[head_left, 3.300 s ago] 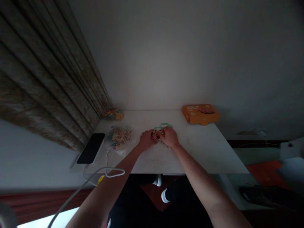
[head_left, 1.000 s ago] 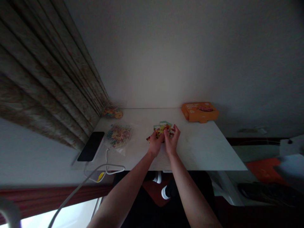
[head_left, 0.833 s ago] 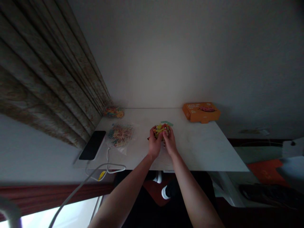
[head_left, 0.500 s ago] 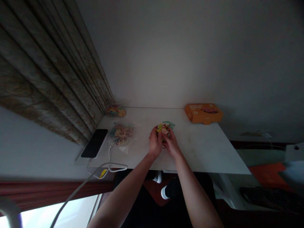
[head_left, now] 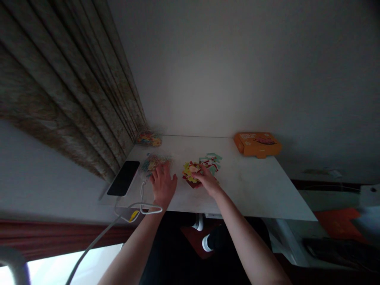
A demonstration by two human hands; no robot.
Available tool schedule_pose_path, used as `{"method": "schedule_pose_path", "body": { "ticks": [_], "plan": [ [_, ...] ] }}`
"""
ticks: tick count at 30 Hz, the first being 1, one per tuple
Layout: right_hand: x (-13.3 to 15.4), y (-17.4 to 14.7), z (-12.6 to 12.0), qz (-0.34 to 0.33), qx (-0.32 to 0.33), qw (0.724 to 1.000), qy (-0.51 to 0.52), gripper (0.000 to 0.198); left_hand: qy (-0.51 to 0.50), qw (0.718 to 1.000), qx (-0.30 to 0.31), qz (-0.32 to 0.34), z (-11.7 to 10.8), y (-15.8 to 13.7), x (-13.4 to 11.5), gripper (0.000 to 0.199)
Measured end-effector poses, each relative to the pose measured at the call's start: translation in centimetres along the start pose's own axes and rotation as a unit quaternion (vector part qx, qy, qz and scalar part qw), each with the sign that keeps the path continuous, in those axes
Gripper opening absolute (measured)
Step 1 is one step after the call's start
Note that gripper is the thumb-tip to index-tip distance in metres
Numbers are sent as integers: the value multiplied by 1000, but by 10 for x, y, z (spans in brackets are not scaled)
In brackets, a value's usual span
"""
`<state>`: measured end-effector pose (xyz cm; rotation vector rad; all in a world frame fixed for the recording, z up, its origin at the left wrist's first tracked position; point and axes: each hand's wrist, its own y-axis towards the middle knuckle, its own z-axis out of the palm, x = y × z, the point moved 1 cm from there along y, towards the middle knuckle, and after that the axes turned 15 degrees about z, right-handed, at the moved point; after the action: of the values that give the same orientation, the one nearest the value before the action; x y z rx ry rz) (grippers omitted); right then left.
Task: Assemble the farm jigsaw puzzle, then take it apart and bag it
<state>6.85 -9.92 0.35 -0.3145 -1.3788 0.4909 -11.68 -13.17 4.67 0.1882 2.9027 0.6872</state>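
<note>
My left hand (head_left: 163, 185) is spread with fingers apart, over the near right part of a clear plastic bag (head_left: 151, 163) of small multicoloured pieces. Whether its fingertips press on the bag I cannot tell. My right hand (head_left: 208, 181) is at a heap of yellow and red jigsaw puzzle pieces (head_left: 188, 172), thumb and fingers closed around its right side. A pale round piece shows on top by the fingertips. Just beyond that hand lie loose pale green and red puzzle pieces (head_left: 213, 160), partly hidden by it.
On the white table (head_left: 252, 186), an orange box (head_left: 258, 144) stands at the back right. A black phone (head_left: 124, 178) lies at the left edge beside a white cable (head_left: 148, 208). Another bag of pieces (head_left: 149, 138) sits in the back left corner by the curtain (head_left: 89, 79).
My left hand has let go of the pieces and moved left to the plastic bag. My right hand has shifted slightly left with the heap; more green and red pieces now lie on the table.
</note>
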Motion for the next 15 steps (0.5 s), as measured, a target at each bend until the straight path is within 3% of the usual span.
{"method": "schedule_pose_path", "body": {
  "ticks": [3, 5, 11, 15],
  "plan": [
    [0, 1, 32, 3, 2, 998, -60, 51, 26, 999, 40, 5, -2, 0, 18, 25],
    [2, 6, 54, 2, -16, 994, -106, 50, 12, 999, 31, 13, -3, 3, 25, 17],
    [22, 30, 104, -57, -96, 966, -234, 41, -43, 998, -43, 15, -6, 7, 27, 23],
    [34, 46, 128, -99, -67, 942, -315, 20, -71, 995, -66, -14, -7, 8, 27, 23]
  ]
}}
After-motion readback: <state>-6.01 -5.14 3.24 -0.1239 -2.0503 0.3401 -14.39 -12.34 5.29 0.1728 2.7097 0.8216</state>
